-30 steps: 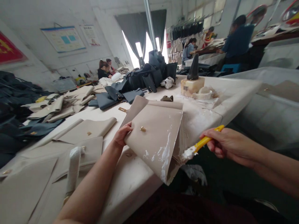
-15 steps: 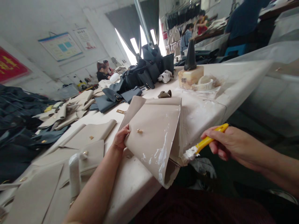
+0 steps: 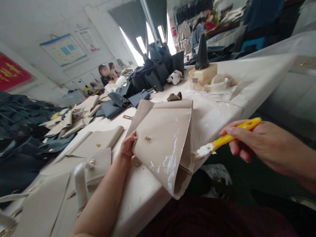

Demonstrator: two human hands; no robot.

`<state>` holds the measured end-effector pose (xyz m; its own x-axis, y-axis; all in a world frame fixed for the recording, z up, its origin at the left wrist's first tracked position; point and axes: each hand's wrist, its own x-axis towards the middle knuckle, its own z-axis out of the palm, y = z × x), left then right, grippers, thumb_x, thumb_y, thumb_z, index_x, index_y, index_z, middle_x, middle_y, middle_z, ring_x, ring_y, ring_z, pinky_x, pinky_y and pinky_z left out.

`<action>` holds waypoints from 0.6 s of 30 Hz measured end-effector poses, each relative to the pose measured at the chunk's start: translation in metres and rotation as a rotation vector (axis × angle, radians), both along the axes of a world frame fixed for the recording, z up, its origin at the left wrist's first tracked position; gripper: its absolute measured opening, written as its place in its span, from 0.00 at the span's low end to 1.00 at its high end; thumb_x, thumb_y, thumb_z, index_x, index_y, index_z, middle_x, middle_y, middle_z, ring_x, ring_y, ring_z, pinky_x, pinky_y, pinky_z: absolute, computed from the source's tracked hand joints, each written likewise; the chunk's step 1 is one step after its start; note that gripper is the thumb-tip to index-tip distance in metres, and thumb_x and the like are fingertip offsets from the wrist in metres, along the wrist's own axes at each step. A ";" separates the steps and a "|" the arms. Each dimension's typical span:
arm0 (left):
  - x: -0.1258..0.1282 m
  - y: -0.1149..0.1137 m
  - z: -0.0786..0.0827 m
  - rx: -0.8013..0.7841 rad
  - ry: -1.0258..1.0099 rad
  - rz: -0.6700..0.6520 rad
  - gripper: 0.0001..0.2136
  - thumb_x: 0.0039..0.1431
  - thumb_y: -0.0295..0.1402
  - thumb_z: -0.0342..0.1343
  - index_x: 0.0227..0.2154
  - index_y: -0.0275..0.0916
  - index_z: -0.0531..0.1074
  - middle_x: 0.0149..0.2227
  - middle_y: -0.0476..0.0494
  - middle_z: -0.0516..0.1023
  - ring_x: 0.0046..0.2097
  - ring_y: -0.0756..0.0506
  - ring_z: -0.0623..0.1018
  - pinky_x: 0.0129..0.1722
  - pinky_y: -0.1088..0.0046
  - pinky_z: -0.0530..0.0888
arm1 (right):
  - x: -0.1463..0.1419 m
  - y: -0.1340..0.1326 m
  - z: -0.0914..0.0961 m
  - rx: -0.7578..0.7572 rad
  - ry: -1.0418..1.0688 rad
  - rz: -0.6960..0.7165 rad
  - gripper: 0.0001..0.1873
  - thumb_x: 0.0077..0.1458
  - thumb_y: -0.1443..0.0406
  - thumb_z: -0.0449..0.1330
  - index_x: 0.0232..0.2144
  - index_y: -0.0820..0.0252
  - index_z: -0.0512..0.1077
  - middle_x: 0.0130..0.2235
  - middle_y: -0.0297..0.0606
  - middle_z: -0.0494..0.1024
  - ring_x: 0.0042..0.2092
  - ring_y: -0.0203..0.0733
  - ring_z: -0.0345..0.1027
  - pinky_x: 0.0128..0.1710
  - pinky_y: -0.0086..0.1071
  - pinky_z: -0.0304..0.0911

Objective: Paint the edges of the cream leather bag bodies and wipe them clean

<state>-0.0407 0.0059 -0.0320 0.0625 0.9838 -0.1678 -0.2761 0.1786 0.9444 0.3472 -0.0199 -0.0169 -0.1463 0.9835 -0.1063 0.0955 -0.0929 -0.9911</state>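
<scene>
Bag (image 3: 160,138) is lying on the worktop (image 3: 212,113), its near end reaching the front edge and its right side gaping. The left hand (image 3: 128,144) is holding the bag's left edge between narrowed fingers. Past the worktop's edge, the right hand (image 3: 251,140) is holding a yellow brush (image 3: 225,141), fingers wrapping its handle; I cannot tell whether the bristles are touching the bag. White paste (image 3: 171,164) is streaking the bag's right edge. Smeared, open worktop is stretching back to a block (image 3: 202,79); beige pieces (image 3: 91,144) are crowding the left.
</scene>
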 end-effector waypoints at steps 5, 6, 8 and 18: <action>-0.003 0.001 -0.003 -0.002 -0.005 0.008 0.14 0.33 0.24 0.57 0.30 0.36 0.71 0.35 0.43 0.81 0.39 0.37 0.80 0.38 0.64 0.77 | -0.007 -0.009 0.002 -0.238 0.171 0.031 0.16 0.40 0.53 0.62 0.23 0.62 0.73 0.15 0.37 0.69 0.12 0.31 0.55 0.08 0.21 0.51; -0.003 0.001 -0.003 -0.003 -0.003 0.009 0.14 0.33 0.24 0.57 0.29 0.36 0.71 0.35 0.43 0.81 0.40 0.37 0.80 0.38 0.64 0.77 | -0.009 -0.009 0.000 -0.269 0.185 0.051 0.16 0.42 0.54 0.61 0.23 0.62 0.73 0.15 0.37 0.68 0.12 0.30 0.54 0.09 0.21 0.51; -0.002 0.001 -0.002 -0.006 0.001 0.012 0.13 0.33 0.24 0.57 0.28 0.36 0.70 0.35 0.43 0.81 0.40 0.37 0.80 0.39 0.64 0.77 | -0.012 -0.009 -0.005 -0.309 0.210 0.086 0.15 0.45 0.55 0.59 0.24 0.63 0.74 0.15 0.37 0.68 0.13 0.29 0.53 0.09 0.20 0.51; 0.002 0.002 0.000 0.013 0.002 0.038 0.12 0.31 0.24 0.56 0.25 0.35 0.70 0.33 0.44 0.81 0.37 0.39 0.80 0.36 0.66 0.77 | -0.002 0.002 -0.018 -0.336 0.232 0.038 0.13 0.45 0.57 0.62 0.25 0.64 0.74 0.16 0.36 0.69 0.14 0.29 0.54 0.10 0.20 0.51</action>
